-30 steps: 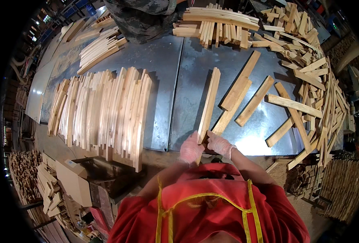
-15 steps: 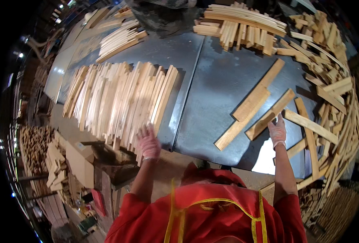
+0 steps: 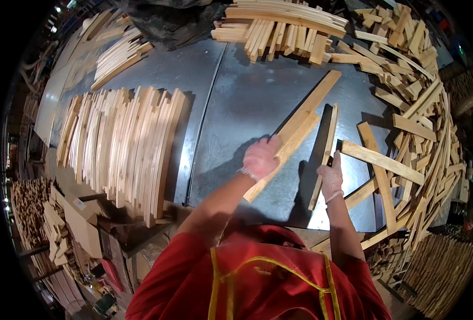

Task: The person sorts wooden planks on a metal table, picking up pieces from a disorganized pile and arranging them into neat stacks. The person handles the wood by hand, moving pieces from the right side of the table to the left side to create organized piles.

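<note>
The right hand [image 3: 331, 178] grips the slat [image 3: 330, 133] just left of it, long axis pointing away; whether the left hand [image 3: 261, 158], at the board [image 3: 312, 101], grips, I cannot tell.

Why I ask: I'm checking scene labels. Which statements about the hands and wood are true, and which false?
1. The left hand is at two slanted planks. True.
2. The right hand is away from any wood. False: it holds a plank.
3. The neat row lies right of both hands. False: it lies to their left.
4. A jumbled pile lies right of the right hand. True.
5. The bare table top shows bright white all over. False: it is mostly dark grey.
</note>
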### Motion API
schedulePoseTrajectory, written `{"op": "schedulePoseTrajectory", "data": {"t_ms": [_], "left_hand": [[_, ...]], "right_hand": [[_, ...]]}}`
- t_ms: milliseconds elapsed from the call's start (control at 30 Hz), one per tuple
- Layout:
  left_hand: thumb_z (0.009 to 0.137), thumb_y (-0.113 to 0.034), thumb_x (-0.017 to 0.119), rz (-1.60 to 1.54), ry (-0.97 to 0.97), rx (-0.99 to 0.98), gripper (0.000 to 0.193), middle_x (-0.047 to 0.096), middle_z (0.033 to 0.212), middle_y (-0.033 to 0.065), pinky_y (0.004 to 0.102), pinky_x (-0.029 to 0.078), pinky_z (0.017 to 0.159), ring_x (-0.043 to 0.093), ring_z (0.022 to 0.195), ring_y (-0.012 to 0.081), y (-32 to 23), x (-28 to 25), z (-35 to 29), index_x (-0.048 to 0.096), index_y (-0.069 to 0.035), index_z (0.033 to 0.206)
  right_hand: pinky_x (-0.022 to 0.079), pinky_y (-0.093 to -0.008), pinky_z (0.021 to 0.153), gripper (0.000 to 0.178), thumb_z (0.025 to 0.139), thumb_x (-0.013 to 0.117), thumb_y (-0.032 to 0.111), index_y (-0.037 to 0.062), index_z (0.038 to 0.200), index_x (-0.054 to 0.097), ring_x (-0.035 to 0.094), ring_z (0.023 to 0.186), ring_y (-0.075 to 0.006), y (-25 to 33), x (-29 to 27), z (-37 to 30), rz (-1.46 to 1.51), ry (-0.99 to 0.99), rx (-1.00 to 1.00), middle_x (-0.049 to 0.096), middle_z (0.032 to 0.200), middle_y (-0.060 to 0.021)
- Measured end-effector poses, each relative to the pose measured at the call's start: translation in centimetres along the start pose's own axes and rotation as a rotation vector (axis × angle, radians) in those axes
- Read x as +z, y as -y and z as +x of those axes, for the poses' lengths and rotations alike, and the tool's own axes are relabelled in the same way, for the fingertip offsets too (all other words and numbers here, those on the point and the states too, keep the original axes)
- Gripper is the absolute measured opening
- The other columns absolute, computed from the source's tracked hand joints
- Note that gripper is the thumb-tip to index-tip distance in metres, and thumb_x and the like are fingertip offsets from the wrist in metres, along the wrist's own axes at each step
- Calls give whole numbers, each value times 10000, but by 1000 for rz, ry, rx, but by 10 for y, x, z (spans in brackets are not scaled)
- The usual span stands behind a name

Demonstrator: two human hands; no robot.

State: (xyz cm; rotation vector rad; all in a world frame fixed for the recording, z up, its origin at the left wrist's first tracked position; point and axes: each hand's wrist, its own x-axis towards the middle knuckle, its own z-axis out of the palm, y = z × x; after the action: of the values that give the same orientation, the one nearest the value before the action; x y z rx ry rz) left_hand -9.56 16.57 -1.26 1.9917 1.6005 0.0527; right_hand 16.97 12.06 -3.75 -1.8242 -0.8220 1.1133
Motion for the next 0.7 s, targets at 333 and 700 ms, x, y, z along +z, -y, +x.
{"op": "schedulePoseTrajectory", "data": {"t_ms": [333, 700], "left_hand": [[871, -213, 727, -544, 50, -25, 749, 650, 1310, 191, 421, 534, 929, 656, 1120, 287, 46, 24, -116, 456, -69, 1555], [833, -410, 770, -93, -71, -215, 611, 670, 1156, 248, 541, 552, 865, 687, 1010, 443, 150, -2, -240, 526, -59, 1270]], "right_hand": [[563, -336, 893, 817, 836, 559, -105, 18, 1614, 340, 656, 1034, -240, -33, 37, -48, 846, 225, 208, 646, 1251, -139], [546, -364, 688, 890, 887, 735, 288, 13, 1610, 294, 670, 818, -215, 46, 230, -156, -279, 660, 142, 691, 990, -129]]}}
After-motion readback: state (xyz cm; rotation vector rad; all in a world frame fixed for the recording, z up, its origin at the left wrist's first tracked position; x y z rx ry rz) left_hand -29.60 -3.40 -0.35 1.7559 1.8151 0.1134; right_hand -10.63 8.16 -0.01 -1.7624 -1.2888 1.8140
